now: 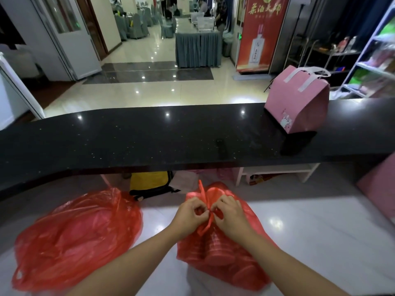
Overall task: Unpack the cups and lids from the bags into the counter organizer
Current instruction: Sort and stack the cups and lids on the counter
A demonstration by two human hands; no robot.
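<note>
Both hands, left hand [193, 212] and right hand [228, 212], pinch the knotted handles [208, 212] of the thin red plastic bag [224, 253] of stacked cups near the white bench's [320, 242] front edge; film likely light, soft, slippery, tear-prone—work knot only.

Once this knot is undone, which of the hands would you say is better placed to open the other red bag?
Probably the left hand. The other red bag lies to its side, while the right hand would have to cross over the tied bag. Both now pinch its knot.
</note>
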